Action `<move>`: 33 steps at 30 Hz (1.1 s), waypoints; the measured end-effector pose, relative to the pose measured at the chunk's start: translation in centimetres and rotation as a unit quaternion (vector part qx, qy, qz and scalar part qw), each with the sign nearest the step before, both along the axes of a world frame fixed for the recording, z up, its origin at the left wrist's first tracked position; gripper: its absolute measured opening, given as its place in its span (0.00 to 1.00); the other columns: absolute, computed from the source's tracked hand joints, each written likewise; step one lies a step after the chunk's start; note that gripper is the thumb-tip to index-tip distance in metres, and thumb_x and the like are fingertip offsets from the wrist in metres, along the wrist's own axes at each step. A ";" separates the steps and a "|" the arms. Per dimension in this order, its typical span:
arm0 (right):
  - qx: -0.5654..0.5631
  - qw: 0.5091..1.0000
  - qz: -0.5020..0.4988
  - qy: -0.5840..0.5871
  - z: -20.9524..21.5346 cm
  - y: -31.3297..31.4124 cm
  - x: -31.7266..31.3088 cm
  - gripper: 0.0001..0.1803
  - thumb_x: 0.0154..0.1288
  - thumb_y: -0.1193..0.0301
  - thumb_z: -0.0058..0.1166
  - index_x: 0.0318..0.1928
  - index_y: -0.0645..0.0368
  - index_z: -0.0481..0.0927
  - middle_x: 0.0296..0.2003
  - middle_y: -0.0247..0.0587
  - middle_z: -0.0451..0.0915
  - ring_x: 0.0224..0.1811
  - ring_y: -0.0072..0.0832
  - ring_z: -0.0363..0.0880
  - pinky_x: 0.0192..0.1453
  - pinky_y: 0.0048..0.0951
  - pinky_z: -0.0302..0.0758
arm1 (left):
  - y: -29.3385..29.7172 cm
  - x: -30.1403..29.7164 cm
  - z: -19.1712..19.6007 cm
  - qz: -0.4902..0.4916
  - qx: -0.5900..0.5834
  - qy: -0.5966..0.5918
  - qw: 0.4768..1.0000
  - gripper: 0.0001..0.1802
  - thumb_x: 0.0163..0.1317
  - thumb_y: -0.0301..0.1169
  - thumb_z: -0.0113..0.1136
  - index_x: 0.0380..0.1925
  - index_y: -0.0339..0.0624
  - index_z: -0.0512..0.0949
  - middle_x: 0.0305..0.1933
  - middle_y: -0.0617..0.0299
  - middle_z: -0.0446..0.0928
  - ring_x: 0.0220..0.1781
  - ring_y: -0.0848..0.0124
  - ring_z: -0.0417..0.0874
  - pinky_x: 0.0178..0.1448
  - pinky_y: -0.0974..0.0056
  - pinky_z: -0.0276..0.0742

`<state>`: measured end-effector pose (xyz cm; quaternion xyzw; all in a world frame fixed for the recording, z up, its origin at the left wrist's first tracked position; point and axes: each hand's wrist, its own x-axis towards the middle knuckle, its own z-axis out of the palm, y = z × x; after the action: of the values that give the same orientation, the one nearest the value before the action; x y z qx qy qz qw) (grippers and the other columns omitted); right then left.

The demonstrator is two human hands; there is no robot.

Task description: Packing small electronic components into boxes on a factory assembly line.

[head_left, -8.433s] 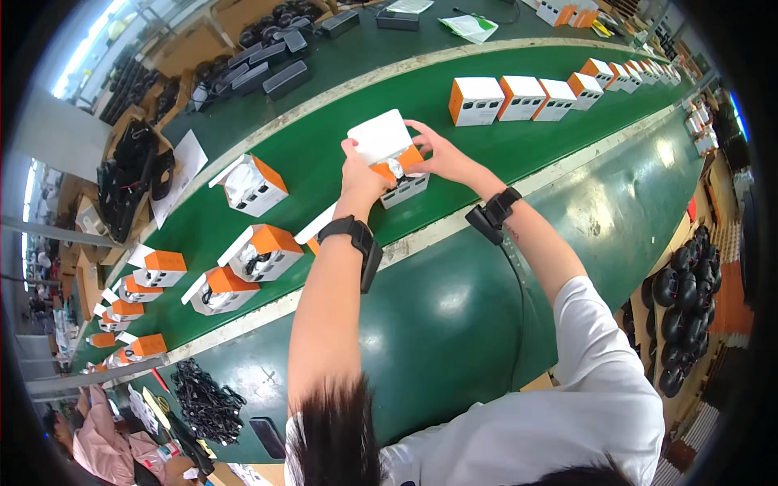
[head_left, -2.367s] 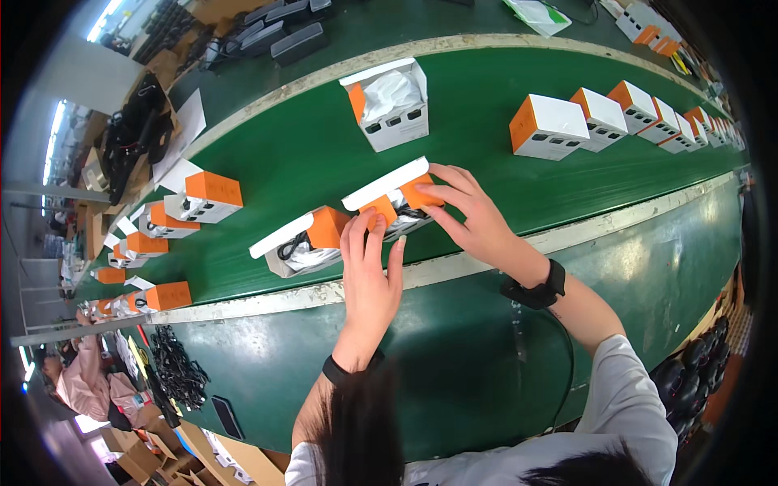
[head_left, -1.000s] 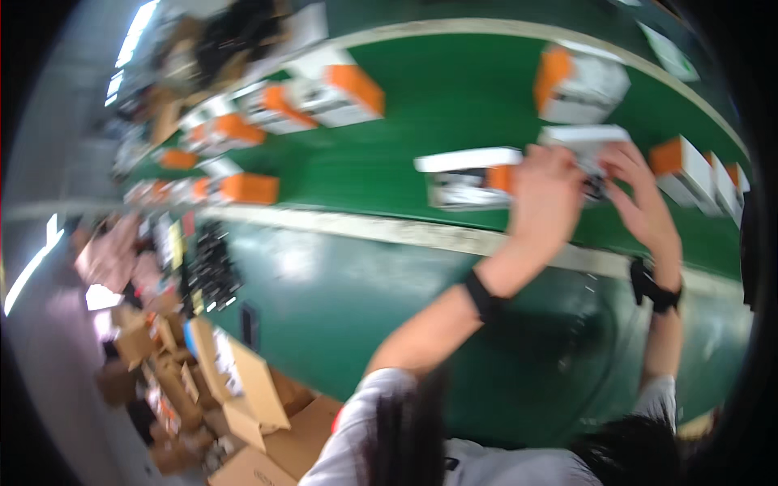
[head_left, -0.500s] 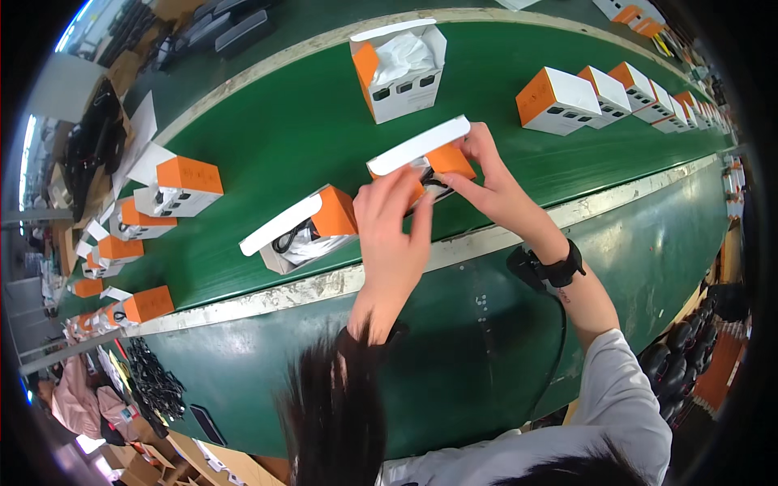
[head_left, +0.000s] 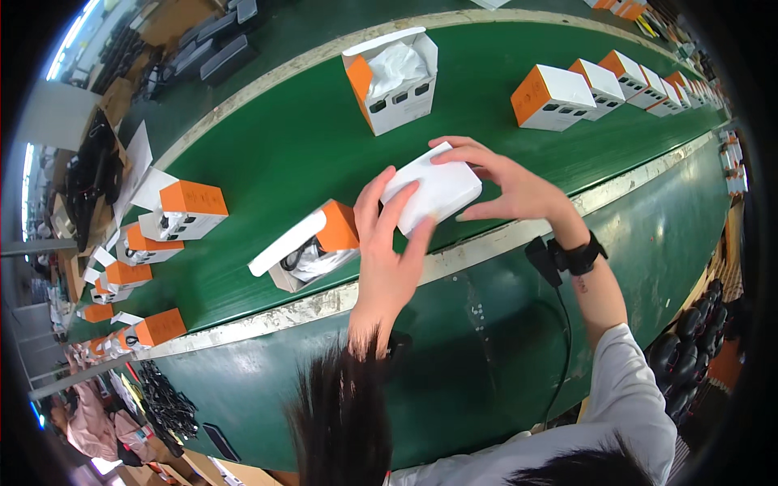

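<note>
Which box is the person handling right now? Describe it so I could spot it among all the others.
Find the green conveyor belt that curves across the scene, then its near edge at the middle. There the left hand and right hand press on a white box. Unlike the open box beside it, its lid is down, hiding any orange.

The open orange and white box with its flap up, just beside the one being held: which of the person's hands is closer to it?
Left. The left hand lies right beside the open box, nearly touching its orange end. The right hand is farther off, across the white box both hands hold.
</note>
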<state>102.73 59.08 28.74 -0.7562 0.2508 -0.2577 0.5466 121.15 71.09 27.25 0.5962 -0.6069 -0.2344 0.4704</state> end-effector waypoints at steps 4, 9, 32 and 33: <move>0.039 0.999 0.011 -0.012 -0.5 -1.2 -0.4 0.24 0.50 0.78 0.64 0.51 0.54 0.77 0.63 0.42 0.66 0.59 0.33 0.71 0.62 0.34 0.69 | -0.7 -0.6 0.1 0.045 -0.073 -0.088 0.992 0.19 0.57 0.23 0.60 0.50 0.39 0.76 0.64 0.52 0.66 0.63 0.53 0.67 0.64 0.54 0.65; -0.023 0.998 -0.009 -0.060 -2.0 -0.9 -0.4 0.17 0.52 0.75 0.64 0.45 0.56 0.81 0.62 0.48 0.68 0.62 0.38 0.69 0.64 0.37 0.66 | -1.3 -0.6 -1.2 0.041 -0.114 -0.092 0.988 0.21 0.57 0.26 0.63 0.52 0.40 0.75 0.65 0.54 0.66 0.62 0.46 0.66 0.62 0.47 0.66; -0.095 0.974 -0.166 0.119 1.0 -8.1 -9.4 0.28 0.51 0.79 0.65 0.55 0.55 0.75 0.61 0.44 0.69 0.48 0.25 0.74 0.48 0.26 0.75 | -2.2 1.1 8.6 0.028 -0.136 -0.227 0.964 0.15 0.50 0.22 0.63 0.40 0.41 0.77 0.48 0.57 0.73 0.54 0.55 0.70 0.59 0.54 0.65; -0.098 0.973 -0.172 0.121 1.2 -8.8 -9.8 0.28 0.51 0.79 0.65 0.55 0.55 0.75 0.61 0.44 0.69 0.48 0.25 0.74 0.48 0.26 0.75 | -2.7 1.9 8.7 0.048 -0.118 -0.219 0.967 0.15 0.50 0.23 0.64 0.41 0.41 0.77 0.49 0.57 0.72 0.55 0.56 0.68 0.60 0.54 0.64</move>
<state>92.90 50.30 29.93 -0.7775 0.4147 -0.2778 0.3825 123.03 68.42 35.98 0.6018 -0.6893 -0.0019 0.4034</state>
